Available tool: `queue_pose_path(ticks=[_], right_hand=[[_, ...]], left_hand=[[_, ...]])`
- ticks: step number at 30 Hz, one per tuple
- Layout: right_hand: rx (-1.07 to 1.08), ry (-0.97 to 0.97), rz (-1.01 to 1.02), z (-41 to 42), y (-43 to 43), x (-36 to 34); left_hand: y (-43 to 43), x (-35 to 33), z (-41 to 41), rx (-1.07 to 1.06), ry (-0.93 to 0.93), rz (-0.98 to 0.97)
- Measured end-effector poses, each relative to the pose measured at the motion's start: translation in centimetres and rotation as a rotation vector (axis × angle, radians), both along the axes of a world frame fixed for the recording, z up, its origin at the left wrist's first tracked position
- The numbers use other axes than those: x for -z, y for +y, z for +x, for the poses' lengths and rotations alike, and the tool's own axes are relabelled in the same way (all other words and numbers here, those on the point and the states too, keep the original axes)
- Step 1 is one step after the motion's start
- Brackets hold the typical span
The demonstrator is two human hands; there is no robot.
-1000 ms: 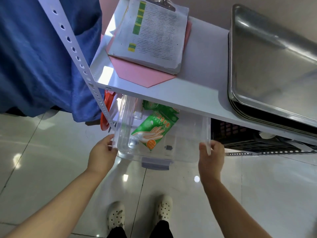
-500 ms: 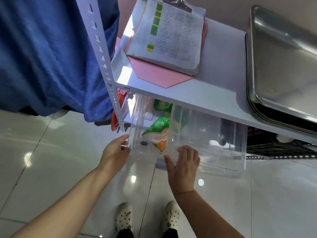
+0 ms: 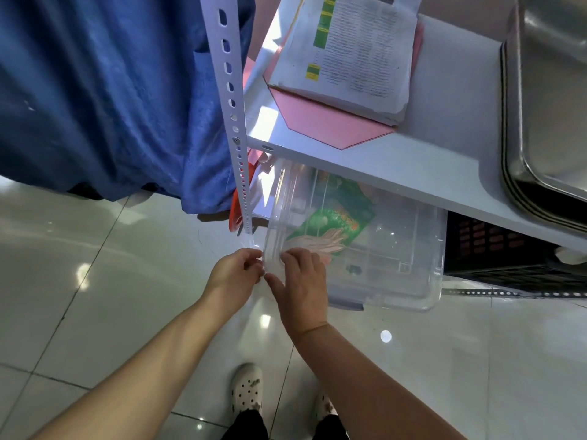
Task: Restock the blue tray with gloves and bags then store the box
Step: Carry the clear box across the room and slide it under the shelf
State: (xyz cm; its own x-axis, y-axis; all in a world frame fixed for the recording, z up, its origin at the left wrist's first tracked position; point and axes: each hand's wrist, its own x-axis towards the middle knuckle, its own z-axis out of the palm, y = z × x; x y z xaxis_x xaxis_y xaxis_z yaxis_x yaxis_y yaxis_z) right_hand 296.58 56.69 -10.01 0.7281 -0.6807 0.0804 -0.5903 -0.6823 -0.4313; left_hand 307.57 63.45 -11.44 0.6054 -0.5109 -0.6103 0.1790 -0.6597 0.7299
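A clear plastic box [image 3: 397, 255] sticks out from under the white shelf [image 3: 397, 173], its near end over the floor. Inside lies a green packet of gloves [image 3: 330, 223] with a hand printed on it. My left hand [image 3: 233, 271] pinches the box's near left corner from outside. Beside it, my right hand [image 3: 300, 287] lies flat on the clear lid at that same corner, fingers spread. No blue tray is in view.
A perforated white shelf post [image 3: 233, 122] stands just left of the box. Blue cloth [image 3: 111, 90] hangs at the left. On the shelf lie a clipboard of papers [image 3: 355, 52] and stacked metal trays [image 3: 552, 106]. A black crate [image 3: 508, 252] sits right of the box.
My right hand has moved from the box's right corner across to its left corner, beside my left hand. The view has shifted closer to the shelf.
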Motion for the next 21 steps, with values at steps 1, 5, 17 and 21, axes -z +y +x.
queue_pose_path(ticks=[1, 5, 17, 21], right_hand=[[-0.027, 0.002, 0.01, -0.1, 0.0, 0.0], [-0.074, -0.009, 0.059, -1.2, -0.5, -0.2], [1.022, -0.138, 0.327, -16.8, -8.3, 0.6], [1.15, -0.463, 0.908, -17.9, -10.7, -0.3]], left_hand=[[0.0, -0.3, -0.1, 0.022, -0.018, 0.013], [-0.3, -1.0, -0.7, 0.035, -0.024, 0.029], [-1.4, -1.4, -3.8, -0.167, 0.094, -0.012], [-2.9, -1.7, -4.7, -0.224, 0.06, -0.041]])
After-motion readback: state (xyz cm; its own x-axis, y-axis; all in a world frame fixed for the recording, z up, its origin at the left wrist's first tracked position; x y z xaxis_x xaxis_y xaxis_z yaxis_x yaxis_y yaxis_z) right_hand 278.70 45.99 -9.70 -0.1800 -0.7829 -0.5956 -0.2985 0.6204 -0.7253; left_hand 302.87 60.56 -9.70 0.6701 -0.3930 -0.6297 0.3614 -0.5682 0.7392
